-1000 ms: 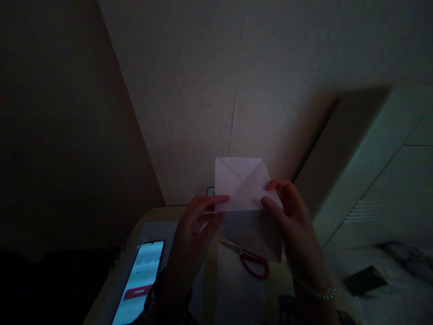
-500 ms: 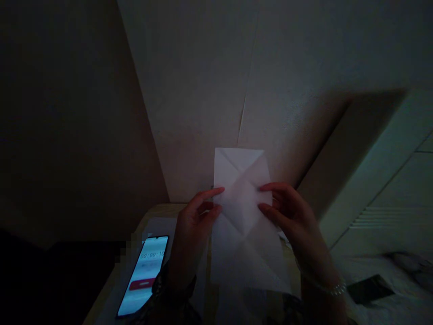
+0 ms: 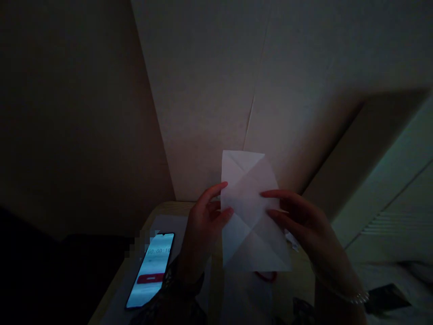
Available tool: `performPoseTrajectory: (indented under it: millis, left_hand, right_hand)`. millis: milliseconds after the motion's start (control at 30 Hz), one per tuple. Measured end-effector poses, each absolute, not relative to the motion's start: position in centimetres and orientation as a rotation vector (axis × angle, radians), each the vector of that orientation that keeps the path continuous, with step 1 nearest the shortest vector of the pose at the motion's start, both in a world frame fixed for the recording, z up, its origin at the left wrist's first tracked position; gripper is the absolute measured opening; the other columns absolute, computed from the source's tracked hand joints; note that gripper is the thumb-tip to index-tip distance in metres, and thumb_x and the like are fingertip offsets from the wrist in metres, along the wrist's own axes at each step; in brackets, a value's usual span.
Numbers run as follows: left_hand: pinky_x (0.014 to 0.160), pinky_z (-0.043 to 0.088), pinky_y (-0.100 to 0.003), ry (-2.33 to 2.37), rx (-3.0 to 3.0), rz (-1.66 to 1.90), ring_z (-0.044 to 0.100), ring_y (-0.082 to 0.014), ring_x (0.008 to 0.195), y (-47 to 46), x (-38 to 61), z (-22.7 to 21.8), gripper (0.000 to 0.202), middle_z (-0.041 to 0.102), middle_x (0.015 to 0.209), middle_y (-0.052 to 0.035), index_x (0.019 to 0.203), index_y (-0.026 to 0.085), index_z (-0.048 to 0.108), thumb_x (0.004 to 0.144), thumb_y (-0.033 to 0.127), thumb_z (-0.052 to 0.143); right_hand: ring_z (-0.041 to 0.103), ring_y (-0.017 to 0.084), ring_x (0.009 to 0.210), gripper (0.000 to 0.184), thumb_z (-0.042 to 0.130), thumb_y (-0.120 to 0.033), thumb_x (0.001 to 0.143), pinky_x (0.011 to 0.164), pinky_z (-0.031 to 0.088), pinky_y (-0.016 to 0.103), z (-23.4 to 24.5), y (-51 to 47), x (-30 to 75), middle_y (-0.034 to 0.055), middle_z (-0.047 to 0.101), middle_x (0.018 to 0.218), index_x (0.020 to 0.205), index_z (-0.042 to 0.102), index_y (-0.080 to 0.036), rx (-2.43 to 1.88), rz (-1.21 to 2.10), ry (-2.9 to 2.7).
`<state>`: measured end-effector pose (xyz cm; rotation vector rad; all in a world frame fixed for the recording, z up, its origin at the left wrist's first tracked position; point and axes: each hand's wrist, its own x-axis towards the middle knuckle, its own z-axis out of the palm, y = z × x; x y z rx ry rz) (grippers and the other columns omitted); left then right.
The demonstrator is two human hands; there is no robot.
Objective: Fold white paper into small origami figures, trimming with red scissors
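Observation:
A white sheet of paper (image 3: 250, 216) with diagonal crease lines is held up in front of me, above the table. My left hand (image 3: 208, 221) pinches its left edge, with thumb and index finger on the near face. On the opposite edge, my right hand (image 3: 297, 221) grips the sheet with its thumb and index finger on the near face. The other fingers of both hands are partly hidden behind the paper. A beaded bracelet (image 3: 355, 298) circles my right wrist.
A lit phone (image 3: 152, 271) showing a timer lies on white paper (image 3: 117, 293) at the left of the wooden table (image 3: 176, 207). Red scissor-like loops (image 3: 267, 275) show below the sheet. A crumpled white scrap (image 3: 291, 241) lies by my right hand. A wall (image 3: 203, 113) stands behind.
The sheet's lower edge has risen and its creases look sharper. Both hands keep their hold. The whole view has shifted slightly, and the red loops have come into sight.

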<state>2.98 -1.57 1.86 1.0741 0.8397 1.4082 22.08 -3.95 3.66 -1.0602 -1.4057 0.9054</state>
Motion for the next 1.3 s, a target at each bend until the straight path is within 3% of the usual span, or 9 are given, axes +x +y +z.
performPoseTrajectory:
  millis: [333,500,600,700,900,1000,1100,1200,1300]
  left_hand:
    - [0.068,0.052,-0.02,0.912,1.169,1.474,0.068,-0.0139,0.075,-1.6,3.0,2.3,0.011,0.074,0.079,-0.0003,0.078,0.022,0.078,0.068,0.018,0.078]
    - [0.067,0.051,-0.02,0.929,1.239,1.592,0.063,-0.0121,0.071,-1.2,2.7,1.7,0.004,0.065,0.073,0.0024,0.07,0.022,0.076,0.068,0.019,0.078]
    - [0.071,0.05,-0.019,0.939,1.277,1.653,0.062,-0.0114,0.078,-1.1,2.5,1.6,0.008,0.062,0.084,0.0027,0.072,0.024,0.076,0.067,0.019,0.079]
    - [0.075,0.05,-0.02,0.934,1.299,1.623,0.063,-0.0133,0.085,-1.3,2.6,1.9,0.008,0.066,0.095,0.0005,0.076,0.023,0.075,0.069,0.02,0.077]
    - [0.048,0.043,-0.018,0.953,1.249,1.481,0.057,-0.0111,0.053,-2.2,3.2,2.7,0.009,0.064,0.058,0.0033,0.068,0.019,0.069,0.075,0.024,0.071]
    - [0.044,0.038,-0.016,0.996,1.191,1.494,0.055,-0.0094,0.051,-2.5,3.0,2.9,0.008,0.065,0.059,0.004,0.075,0.019,0.069,0.077,0.026,0.069]
    - [0.042,0.036,-0.015,1.051,1.133,1.529,0.053,-0.0087,0.047,-2.5,2.6,3.3,0.023,0.06,0.055,0.0084,0.1,0.021,0.066,0.078,0.027,0.071]
    - [0.039,0.034,-0.015,1.079,1.107,1.568,0.05,-0.0091,0.043,-2.4,2.4,3.5,0.037,0.052,0.048,0.0117,0.111,0.024,0.06,0.077,0.028,0.072]
    - [0.043,0.037,-0.016,1.057,1.178,1.541,0.056,-0.0096,0.053,-2.5,2.3,3.5,0.02,0.063,0.062,0.0066,0.097,0.023,0.067,0.078,0.024,0.069]
  right_hand:
    - [0.069,0.017,0.08,0.035,0.074,-0.025,0.08,0.061,0.057,0.024,3.1,-3.4,21.9,0.0027,0.075,0.102,0.114,0.07,-0.031,-1.129,0.757,-1.324]
    - [0.064,0.015,0.077,0.012,0.073,-0.026,0.08,0.063,0.051,0.024,3.6,-3.5,21.5,0.0004,0.071,0.088,0.092,0.073,-0.026,-1.155,0.626,-1.377]
    - [0.06,0.014,0.073,0.003,0.071,-0.025,0.08,0.06,0.046,0.023,3.9,-3.5,21.4,-0.0011,0.065,0.08,0.083,0.07,-0.025,-1.151,0.571,-1.392]
    - [0.053,0.012,0.066,0.009,0.071,-0.025,0.08,0.054,0.04,0.022,3.9,-3.5,21.3,-0.0024,0.057,0.071,0.073,0.066,-0.023,-1.171,0.537,-1.405]
    - [0.044,0.008,0.055,0.021,0.067,-0.03,0.087,0.047,0.033,0.018,3.7,-4.0,20.8,-0.0059,0.049,0.063,0.068,0.061,-0.022,-1.047,0.731,-1.395]
    - [0.053,0.008,0.067,0.004,0.065,-0.027,0.089,0.057,0.043,0.015,3.6,-4.1,20.9,-0.0056,0.058,0.076,0.088,0.068,-0.03,-0.933,0.705,-1.385]
    - [0.059,0.011,0.098,0.028,0.065,-0.025,0.09,0.08,0.05,0.018,3.5,-4.1,21.6,-0.0034,0.061,0.11,0.114,0.065,-0.039,-0.844,0.638,-1.472]
    - [0.046,0.016,0.129,0.025,0.065,-0.025,0.091,0.101,0.043,0.025,3.7,-4.3,22.3,-0.0031,0.05,0.137,0.112,0.068,-0.038,-0.862,0.615,-1.647]
    - [0.04,0.018,0.136,0.011,0.066,-0.031,0.09,0.11,0.034,0.029,3.9,-4.3,22.3,-0.0042,0.049,0.14,0.098,0.072,-0.035,-0.865,0.609,-1.752]
